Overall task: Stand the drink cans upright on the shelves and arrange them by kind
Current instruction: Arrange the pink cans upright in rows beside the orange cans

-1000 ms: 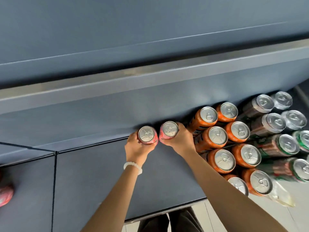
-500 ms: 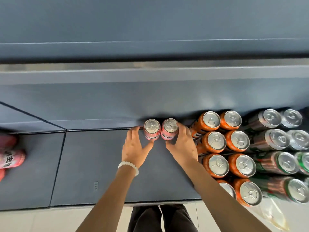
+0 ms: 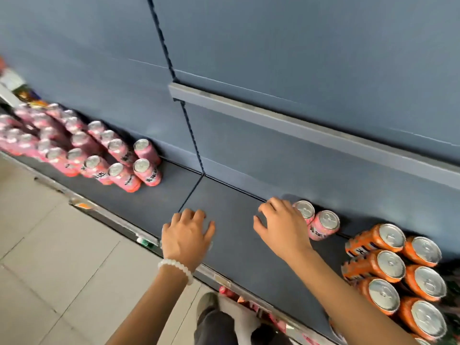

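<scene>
- My left hand (image 3: 187, 236) hangs over the bare dark blue shelf board (image 3: 231, 210), fingers loosely spread and holding nothing, a white bead bracelet (image 3: 175, 268) at the wrist.
- My right hand (image 3: 281, 229) is also slack and empty, its fingers loosely curled just beside the pair of pink aluminium drink cans (image 3: 316, 221). I cannot tell whether the knuckles brush the nearer can.
- That pair stands upright against the blue back panel (image 3: 298, 155), the two cans touching, well apart from the large group of matching pink cans (image 3: 94, 155) further left on the shelf.
- To my right, a block of orange aluminium cans (image 3: 398, 265) stands upright in rows, near the pink pair but not touching it.
- As I judge it, the step in hand is fetching more pink cans, so the two pink groups end up as one kind.
- To do it well, I would grip each can round its body rather than the rim and set it flat.
- Sliding them in snug behind the pair would keep the row tidy.
- The main risk is a wrist swinging sideways and nudging the orange cans, so I would lift clear first.
</scene>
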